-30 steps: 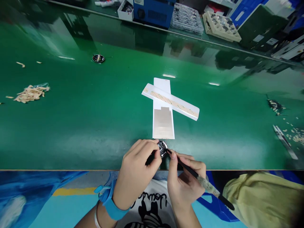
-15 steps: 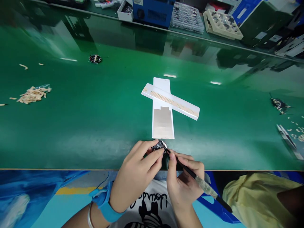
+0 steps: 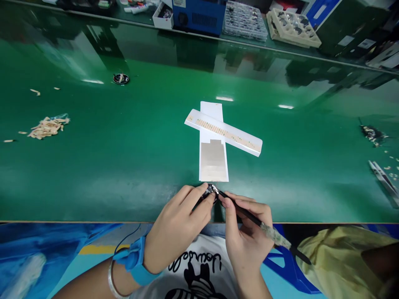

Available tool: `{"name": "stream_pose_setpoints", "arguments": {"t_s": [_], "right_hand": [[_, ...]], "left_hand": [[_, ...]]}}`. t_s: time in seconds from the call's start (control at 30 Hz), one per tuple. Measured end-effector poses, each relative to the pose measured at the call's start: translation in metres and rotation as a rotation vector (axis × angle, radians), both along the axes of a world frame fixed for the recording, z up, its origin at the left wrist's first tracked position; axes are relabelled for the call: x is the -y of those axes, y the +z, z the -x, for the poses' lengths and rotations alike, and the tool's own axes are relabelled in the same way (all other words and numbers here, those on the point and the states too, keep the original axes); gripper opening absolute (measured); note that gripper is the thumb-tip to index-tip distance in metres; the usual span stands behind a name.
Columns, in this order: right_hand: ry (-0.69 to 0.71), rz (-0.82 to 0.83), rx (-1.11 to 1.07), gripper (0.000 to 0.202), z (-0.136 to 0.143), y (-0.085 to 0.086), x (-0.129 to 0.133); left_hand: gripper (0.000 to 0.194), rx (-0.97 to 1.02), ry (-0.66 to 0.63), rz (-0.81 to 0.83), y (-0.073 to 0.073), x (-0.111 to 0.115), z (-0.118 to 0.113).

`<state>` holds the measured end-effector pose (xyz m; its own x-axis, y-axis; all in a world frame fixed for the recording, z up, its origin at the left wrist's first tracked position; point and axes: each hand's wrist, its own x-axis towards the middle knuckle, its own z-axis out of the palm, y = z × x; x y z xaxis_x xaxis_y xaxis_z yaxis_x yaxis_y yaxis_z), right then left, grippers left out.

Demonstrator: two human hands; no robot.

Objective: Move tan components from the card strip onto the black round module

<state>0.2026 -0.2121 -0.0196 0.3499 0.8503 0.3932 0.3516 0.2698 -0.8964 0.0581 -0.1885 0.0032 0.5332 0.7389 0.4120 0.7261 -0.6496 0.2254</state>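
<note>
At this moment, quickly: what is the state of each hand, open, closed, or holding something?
Left hand: closed, holding the small dark part.
Right hand: closed, holding the slim tool.

White glare streaks the green tabletop (image 3: 102, 174), while the lower right corner looks dim.

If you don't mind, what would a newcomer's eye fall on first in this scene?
Probably the crossed white strips on the green table, mid-picture. Near its front edge, the left hand holds a small round part, and the right hand holds a slim tool to it. The bright blue wristband just behind the left hand also stands out.
</note>
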Motion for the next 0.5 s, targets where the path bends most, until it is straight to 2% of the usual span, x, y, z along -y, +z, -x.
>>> {"name": "stream_pose_setpoints", "arguments": {"t_s": [0.2,0.4,0.5], "right_hand": [[-0.047,-0.024,0.011,0.02,0.0031,-0.0018,-0.0031],[-0.025,-0.057,0.007,0.027,0.0052,-0.0076,0.0001],[0.001,-0.047,0.024,0.026,0.0002,-0.0012,0.0001]], "left_hand": [[0.023,0.068,0.046,0.04,-0.0061,0.0015,0.0009],[0.028,0.038,0.011,0.048,-0.0031,-0.0018,-0.0013],[0.03,0.02,0.02,0.071,-0.0028,-0.002,-0.0051]]}}
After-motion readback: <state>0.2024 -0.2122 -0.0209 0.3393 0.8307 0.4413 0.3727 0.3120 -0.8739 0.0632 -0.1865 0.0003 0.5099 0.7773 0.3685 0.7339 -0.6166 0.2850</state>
